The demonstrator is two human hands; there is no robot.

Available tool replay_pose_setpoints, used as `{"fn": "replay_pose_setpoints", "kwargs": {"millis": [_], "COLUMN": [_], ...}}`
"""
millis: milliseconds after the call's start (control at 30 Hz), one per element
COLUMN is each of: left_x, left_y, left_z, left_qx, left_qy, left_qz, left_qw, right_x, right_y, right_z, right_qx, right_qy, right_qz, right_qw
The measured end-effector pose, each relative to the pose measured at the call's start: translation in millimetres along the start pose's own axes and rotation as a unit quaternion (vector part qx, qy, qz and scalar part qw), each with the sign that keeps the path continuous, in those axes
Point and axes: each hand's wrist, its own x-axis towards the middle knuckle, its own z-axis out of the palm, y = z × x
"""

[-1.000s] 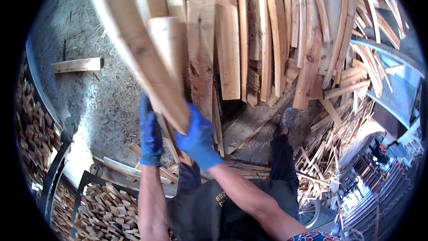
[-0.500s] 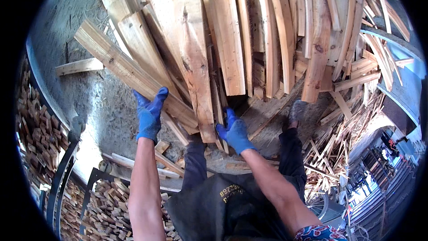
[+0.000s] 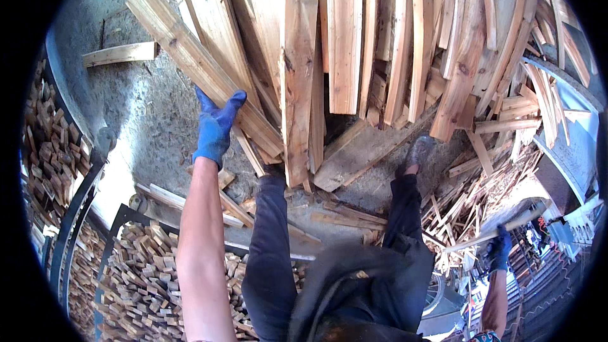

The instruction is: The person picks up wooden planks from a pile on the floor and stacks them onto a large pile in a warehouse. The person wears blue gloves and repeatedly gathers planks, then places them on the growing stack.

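My left hand (image 3: 216,128), in a blue glove, grips the near edge of a long wooden board (image 3: 190,50) that slants from upper left toward my legs. Its thumb lies on the board's face; the other fingers are partly hidden at the edge. Beside it, a wide knotty board (image 3: 297,69) lies lengthwise on the pile. Far out to the right, my gloved right hand (image 3: 499,250) is closed around a thin wooden strip (image 3: 472,240), above a heap of scrap strips (image 3: 465,206).
A pile of long boards (image 3: 345,38) spreads across the far side. My shoe (image 3: 419,152) stands close to its near end. A short plank (image 3: 120,54) lies on the concrete at left. Stacked wood pieces (image 3: 142,272) fill a dark-framed rack at lower left. A blue metal sheet (image 3: 573,126) curves at right.
My right hand has swung from beside the knotty board to the far right, now with a thin strip in it. My left hand stays on the slanting board. The knotty board has turned straighter.
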Motion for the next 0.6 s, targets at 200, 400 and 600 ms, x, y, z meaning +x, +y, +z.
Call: {"fn": "replay_pose_setpoints", "kwargs": {"millis": [200, 400, 600], "left_x": [0.2, 2.5, -3.1], "left_y": [-11.0, 3.9, -2.1], "left_z": [-1.1, 6.7, 4.6], "left_qx": [-0.025, 0.014, 0.033], "left_qy": [-0.017, 0.002, -0.005], "left_qz": [0.024, -0.015, 0.039], "left_qw": [0.999, 1.0, 0.999], "right_x": [-63.4, -215.2, -259.6], "right_y": [44.5, 222.5, 249.8], "right_z": [121.1, 423.9, 490.5], "right_qx": [-0.176, -0.351, -0.424], "right_qy": [-0.354, -0.437, -0.313], "right_qz": [-0.008, -0.258, -0.181], "right_qw": [0.918, 0.787, 0.831]}}
